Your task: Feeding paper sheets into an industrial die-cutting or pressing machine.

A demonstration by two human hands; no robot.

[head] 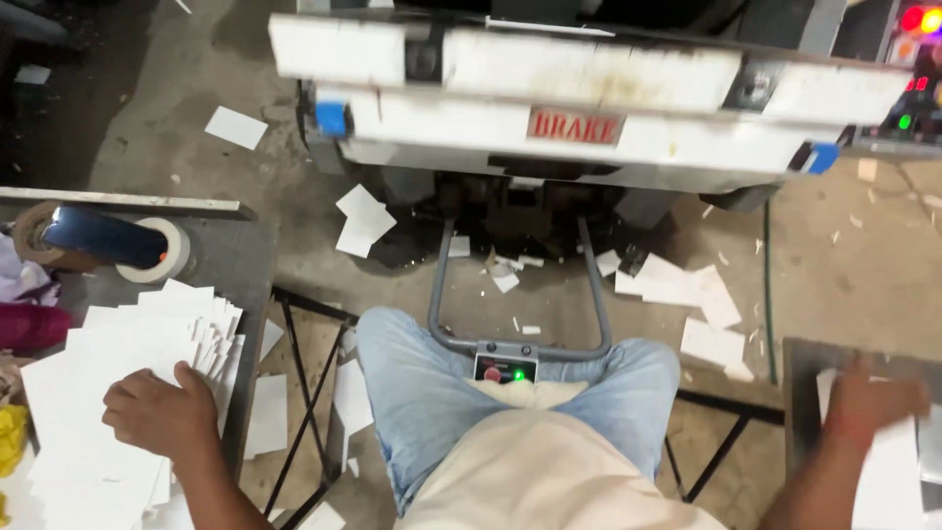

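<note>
Left hand (162, 412): curled, fingers pressed flat on the fanned stack of white cards (108, 393) on the left table (235, 265).
Right hand (868, 402): blurred over a white sheet (888, 471) on the right table (800, 358); grip cannot be told.
Risk: the fanned stack may slide off the table edge, judging by the cards (365, 221) on the floor.
Stack axis: runs away from the person, tilted right.
Ahead: machine (589, 108), tape rolls (162, 250).

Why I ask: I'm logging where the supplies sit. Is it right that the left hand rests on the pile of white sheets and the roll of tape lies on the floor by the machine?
Not quite. The left hand does rest on the pile of white sheets, but the roll of tape lies on the grey table behind that pile, not on the floor. The head view shows it.
</note>
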